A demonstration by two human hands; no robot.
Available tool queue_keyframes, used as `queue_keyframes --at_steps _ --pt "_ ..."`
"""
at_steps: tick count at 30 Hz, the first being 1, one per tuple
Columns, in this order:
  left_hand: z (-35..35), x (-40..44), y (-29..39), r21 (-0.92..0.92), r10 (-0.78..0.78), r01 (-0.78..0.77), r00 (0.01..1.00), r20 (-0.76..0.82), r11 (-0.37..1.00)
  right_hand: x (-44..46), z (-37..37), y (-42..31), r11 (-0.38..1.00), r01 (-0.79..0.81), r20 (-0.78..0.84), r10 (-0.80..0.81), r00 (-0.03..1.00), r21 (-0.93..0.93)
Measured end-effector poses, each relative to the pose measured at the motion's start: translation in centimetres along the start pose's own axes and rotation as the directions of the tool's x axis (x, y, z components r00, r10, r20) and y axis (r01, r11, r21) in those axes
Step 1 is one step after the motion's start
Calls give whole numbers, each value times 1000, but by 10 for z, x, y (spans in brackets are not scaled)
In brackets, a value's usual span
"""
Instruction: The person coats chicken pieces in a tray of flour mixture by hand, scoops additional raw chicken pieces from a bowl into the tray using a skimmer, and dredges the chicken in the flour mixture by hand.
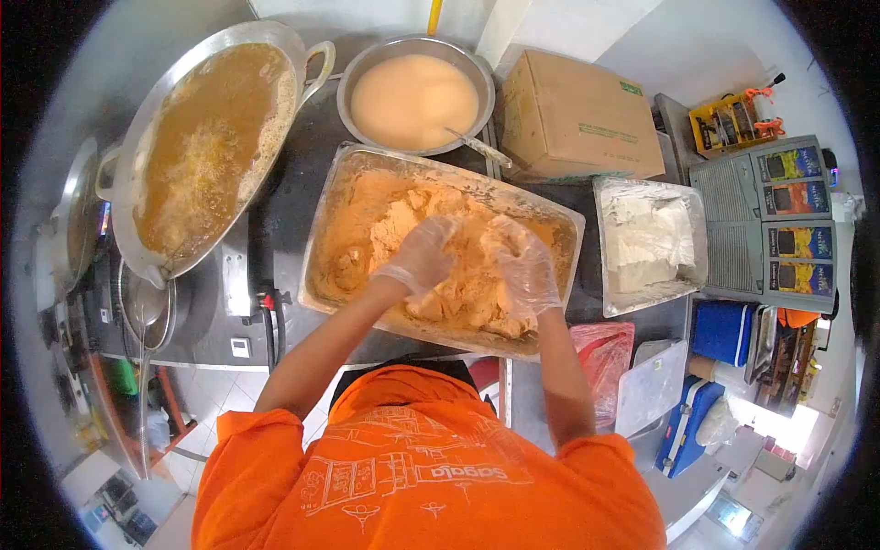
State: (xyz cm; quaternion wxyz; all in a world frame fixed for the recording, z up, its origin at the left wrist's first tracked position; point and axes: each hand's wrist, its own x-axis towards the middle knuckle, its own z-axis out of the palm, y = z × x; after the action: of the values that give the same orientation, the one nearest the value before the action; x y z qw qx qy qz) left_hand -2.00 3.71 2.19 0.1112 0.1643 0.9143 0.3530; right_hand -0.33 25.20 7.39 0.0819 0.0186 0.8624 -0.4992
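Note:
My left hand (422,257), in a clear plastic glove, is over the orange breading flour (394,225) in a large metal tray (316,229). Its fingers are bent together, and whatever they hold is hard to make out. Close beside it, my right hand (527,270), gloved too, has its fingers curled around a clump coated in orange flour (504,240). Loose and clumped flour covers most of the tray's bottom. Behind the tray stands a metal bowl of pale orange batter (412,101), with a metal utensil handle (481,147) leaning over its rim.
A wide pan of bubbling oil (206,147) stands at the left, with a long-handled strainer (147,307) below it. A cardboard box (577,115) and a tray of white flour (651,243) sit right. A red plastic bag (605,367) lies near my right forearm.

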Motion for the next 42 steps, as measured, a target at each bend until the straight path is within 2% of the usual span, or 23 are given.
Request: queue_keyframes --at_steps 2,5,7,8,9,10,12,14,15,17,20,22,23,25,27,29,31,32,34,37,40,41,42 --pt "-9 -9 -31 -125 64 -67 998 -21 990 4 -11 28 999 38 -112 -34 993 36" --pt "-26 -31 -65 -184 -212 201 976 -44 962 18 -26 121 885 -248 -193 184 964 -394" --pt "-33 -41 -72 -142 -616 688 708 346 711 21 -21 182 592 -114 176 409 895 -798" --pt "-15 -50 -81 -367 -580 764 643 500 530 15 -15 181 591 -113 174 407 897 -799" --pt "3 -58 -88 -526 -492 802 592 639 282 2 3 178 686 -258 91 428 899 -681" --pt "6 -53 -77 -527 -492 803 591 639 280 -7 19 173 756 -385 14 462 887 -529" --pt "9 -37 -47 -462 -556 887 385 737 1 -8 30 130 851 -371 65 423 904 -372" --pt "74 -29 -96 -335 -377 777 572 728 533 -10 34 122 912 -361 110 386 916 -196" --pt "57 -20 -75 -331 -380 780 568 730 531 -9 38 128 934 -342 261 358 897 -105" --pt "31 2 -29 -454 -197 889 435 879 -59 -5 36 135 940 -341 403 315 859 -8" --pt "30 14 -16 -434 -279 872 485 829 228 7 36 136 994 -95 559 107 822 -50" --pt "61 16 -42 -401 -302 848 505 808 346 17 58 166 735 -635 638 374 673 238" --pt "72 16 -52 -364 -324 813 531 783 455 19 61 178 735 -635 642 373 670 236" --pt "26 24 -30 -252 -317 764 510 800 594 14 65 196 959 -102 563 -67 823 263" --pt "10 20 -24 -136 -309 680 491 814 721 9 48 116 958 -156 520 9 854 240" --pt "24 9 -38 -276 -172 386 801 573 880 9 42 67 956 -200 471 79 879 213" --pt "35 4 -48 -174 -128 234 873 470 957 5 46 55 852 90 409 152 900 -516" --pt "36 5 -52 -47 -61 84 927 370 995 3 52 51 850 94 408 149 901 -518" --pt "19 8 -51 27 -94 91 917 389 995 -2 61 47 762 300 157 -256 954 -574" --pt "-16 -1 -37 51 -218 216 884 414 975 -4 49 31 630 398 223 -342 913 -667" --pt "-24 -31 -76 75 -16 7 992 123 997 -13 23 35 869 208 81 -193 978 -448" --pt "-30 -38 -85 94 -241 225 943 231 970 -17 11 35 867 210 76 -197 977 -451" --pt "-34 -43 -86 137 -449 428 831 329 893 -26 -3 33 896 -34 40 58 998 -443"
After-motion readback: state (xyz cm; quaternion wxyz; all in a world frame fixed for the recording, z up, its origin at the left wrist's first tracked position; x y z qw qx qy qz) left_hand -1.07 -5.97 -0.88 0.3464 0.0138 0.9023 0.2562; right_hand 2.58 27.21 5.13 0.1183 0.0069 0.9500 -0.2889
